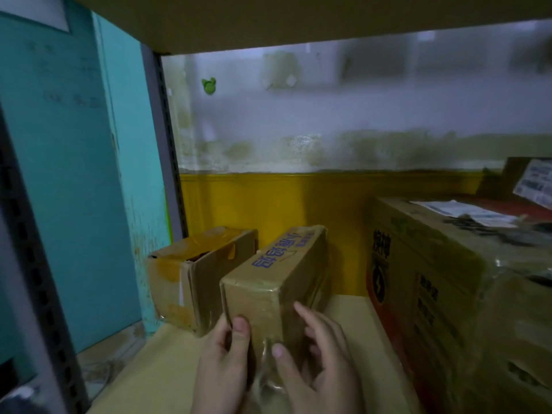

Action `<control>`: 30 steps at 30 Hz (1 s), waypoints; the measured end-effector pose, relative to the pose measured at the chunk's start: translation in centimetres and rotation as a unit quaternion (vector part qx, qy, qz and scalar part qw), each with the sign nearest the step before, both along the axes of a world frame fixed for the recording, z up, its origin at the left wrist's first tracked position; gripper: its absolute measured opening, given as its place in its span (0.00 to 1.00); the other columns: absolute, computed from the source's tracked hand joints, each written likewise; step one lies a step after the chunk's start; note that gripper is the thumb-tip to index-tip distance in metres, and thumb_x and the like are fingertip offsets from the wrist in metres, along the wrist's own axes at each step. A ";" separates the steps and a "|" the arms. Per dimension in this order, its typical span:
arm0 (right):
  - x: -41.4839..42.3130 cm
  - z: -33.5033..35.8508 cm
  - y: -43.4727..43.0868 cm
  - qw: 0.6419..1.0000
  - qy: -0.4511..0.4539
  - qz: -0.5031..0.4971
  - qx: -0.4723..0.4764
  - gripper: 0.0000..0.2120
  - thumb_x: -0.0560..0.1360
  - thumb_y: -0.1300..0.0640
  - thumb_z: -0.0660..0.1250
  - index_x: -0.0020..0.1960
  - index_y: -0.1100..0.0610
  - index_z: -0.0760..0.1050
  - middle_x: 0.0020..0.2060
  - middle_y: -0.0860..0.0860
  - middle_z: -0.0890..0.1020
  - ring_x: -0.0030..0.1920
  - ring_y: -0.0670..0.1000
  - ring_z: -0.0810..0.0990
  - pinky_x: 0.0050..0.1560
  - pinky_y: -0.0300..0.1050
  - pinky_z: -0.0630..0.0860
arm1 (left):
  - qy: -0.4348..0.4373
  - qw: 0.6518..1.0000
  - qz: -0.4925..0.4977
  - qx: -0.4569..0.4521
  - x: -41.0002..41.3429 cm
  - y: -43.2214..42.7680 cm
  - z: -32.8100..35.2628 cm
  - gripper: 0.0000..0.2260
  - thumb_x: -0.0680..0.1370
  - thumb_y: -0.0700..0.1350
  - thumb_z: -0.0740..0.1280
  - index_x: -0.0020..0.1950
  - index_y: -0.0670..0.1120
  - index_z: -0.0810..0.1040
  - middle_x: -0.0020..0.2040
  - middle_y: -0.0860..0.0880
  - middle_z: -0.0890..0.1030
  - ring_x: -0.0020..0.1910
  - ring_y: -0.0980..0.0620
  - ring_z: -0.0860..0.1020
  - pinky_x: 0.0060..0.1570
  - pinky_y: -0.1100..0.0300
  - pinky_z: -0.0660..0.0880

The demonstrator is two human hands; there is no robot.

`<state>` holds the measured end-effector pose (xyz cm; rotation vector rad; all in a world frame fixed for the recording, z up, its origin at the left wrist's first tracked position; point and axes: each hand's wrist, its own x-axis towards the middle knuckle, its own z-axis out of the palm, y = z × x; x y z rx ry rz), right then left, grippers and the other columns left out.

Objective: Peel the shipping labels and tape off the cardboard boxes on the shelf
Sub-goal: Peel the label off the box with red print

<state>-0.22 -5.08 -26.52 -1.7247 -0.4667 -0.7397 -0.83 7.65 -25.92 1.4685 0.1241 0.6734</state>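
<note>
A narrow cardboard box (277, 270) with blue printed characters on top stands on the shelf (167, 363), its taped end face toward me. My left hand (224, 363) grips the lower left corner of that face, thumb on the front. My right hand (319, 357) is at the lower right of the face and pinches a strip of clear tape (265, 372) hanging loose from it. A smaller box (194, 273) patched with yellow tape sits to its left. A large printed box (448, 294) at the right carries a white shipping label (466, 212) on top.
A grey slotted upright (167, 144) and a teal wall (74, 174) bound the left side. The shelf above (298, 19) hangs low overhead. Behind the boxes is a stained white and yellow wall (298, 189). Another labelled box (531, 183) leans at the far right.
</note>
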 end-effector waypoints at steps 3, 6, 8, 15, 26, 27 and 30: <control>-0.2 0.1 0.4 0.996 -0.027 -0.074 -0.049 0.37 0.59 0.36 0.68 0.68 0.31 0.67 0.60 0.38 0.74 0.56 0.38 0.71 0.46 0.31 0.72 | 0.006 0.999 -0.042 -0.022 -0.3 -0.1 -0.3 0.24 0.66 0.65 0.68 0.52 0.51 0.85 0.50 0.47 0.86 0.51 0.49 0.84 0.51 0.51 0.79; -0.4 0.5 1.0 0.991 -0.005 -0.112 -0.069 0.41 0.58 0.35 0.65 0.72 0.35 0.64 0.62 0.45 0.75 0.52 0.36 0.62 0.47 0.28 0.64 | 0.011 0.995 -0.072 -0.060 -0.6 0.5 -0.2 0.31 0.55 0.67 0.78 0.51 0.50 0.86 0.51 0.42 0.85 0.56 0.41 0.82 0.63 0.42 0.74; -0.8 0.5 1.0 0.991 0.012 -0.121 -0.059 0.43 0.59 0.36 0.65 0.73 0.34 0.60 0.63 0.47 0.76 0.52 0.38 0.62 0.51 0.36 0.68 | 0.005 0.983 -0.127 -0.134 -0.9 0.9 0.0 0.35 0.52 0.60 0.83 0.53 0.42 0.85 0.54 0.35 0.83 0.59 0.34 0.79 0.67 0.38 0.69; -0.2 0.5 -0.5 0.992 0.050 -0.080 -0.082 0.48 0.62 0.30 0.69 0.72 0.25 0.42 0.73 0.45 0.66 0.70 0.50 0.62 0.67 0.51 0.63 | -0.028 0.984 -0.175 0.025 -2.2 0.1 0.0 0.30 0.70 0.67 0.70 0.61 0.45 0.81 0.58 0.41 0.83 0.62 0.40 0.79 0.64 0.47 0.73; 0.5 -0.3 -1.3 0.997 0.073 -0.009 -0.009 0.50 0.63 0.39 0.77 0.76 0.34 0.50 0.72 0.43 0.66 0.72 0.47 0.62 0.63 0.42 0.60 | -0.027 0.991 -0.098 0.092 -2.0 -0.4 -0.4 0.18 0.66 0.44 0.74 0.54 0.40 0.81 0.49 0.47 0.86 0.52 0.51 0.84 0.51 0.66 0.78; 0.5 -0.4 -1.3 0.997 0.073 -0.009 -0.006 0.50 0.63 0.37 0.75 0.77 0.36 0.51 0.72 0.43 0.67 0.71 0.47 0.63 0.64 0.43 0.63 | -0.029 0.991 -0.088 0.099 -2.0 -0.4 -0.5 0.17 0.67 0.44 0.73 0.53 0.39 0.81 0.48 0.47 0.86 0.52 0.51 0.84 0.51 0.65 0.78; 0.7 -0.6 -1.1 0.996 0.087 -0.011 0.013 0.48 0.61 0.34 0.71 0.76 0.38 0.53 0.70 0.43 0.68 0.70 0.50 0.68 0.66 0.54 0.70 | -0.039 0.990 -0.087 0.100 -2.3 -0.7 -0.4 0.16 0.66 0.43 0.73 0.53 0.41 0.81 0.48 0.49 0.86 0.52 0.53 0.84 0.52 0.65 0.78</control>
